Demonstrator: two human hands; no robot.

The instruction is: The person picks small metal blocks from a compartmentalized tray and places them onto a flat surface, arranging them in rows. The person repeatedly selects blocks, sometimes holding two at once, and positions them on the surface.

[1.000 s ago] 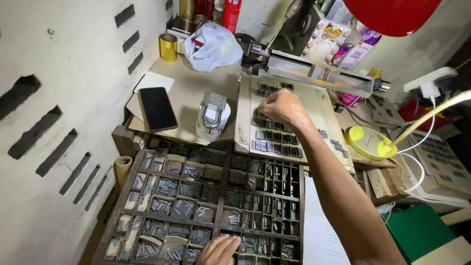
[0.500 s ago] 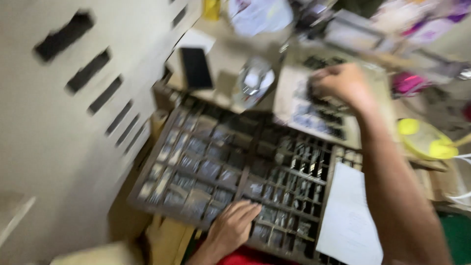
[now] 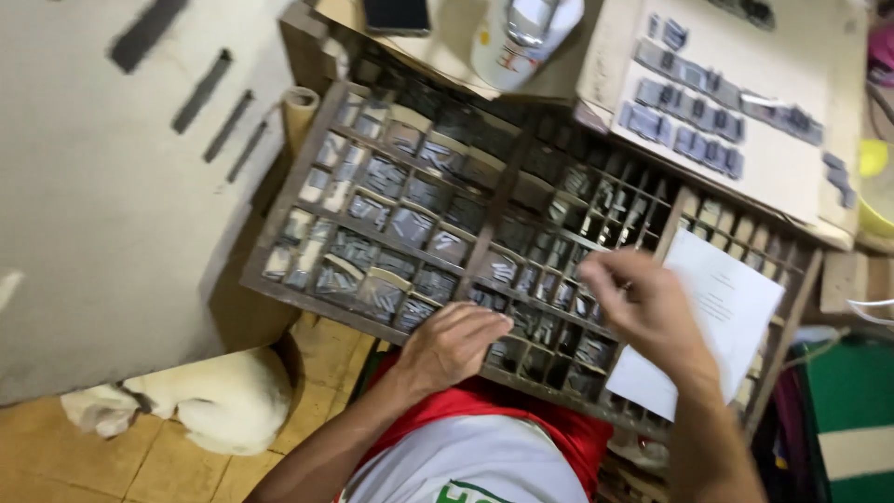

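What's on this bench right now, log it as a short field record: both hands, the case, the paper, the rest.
left hand: rests flat on the near edge of the type case
right hand: over the small compartments, fingers curled; any piece in them cannot be told
type case: wooden, divided, filled with metal type
paper sheet: white, lying on the case's right part
board with set type: behind the case
phone: dark, top edge

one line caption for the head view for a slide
Left hand rests on a wooden compartment tray of grey metal type; right hand hovers beside a white paper sheet.
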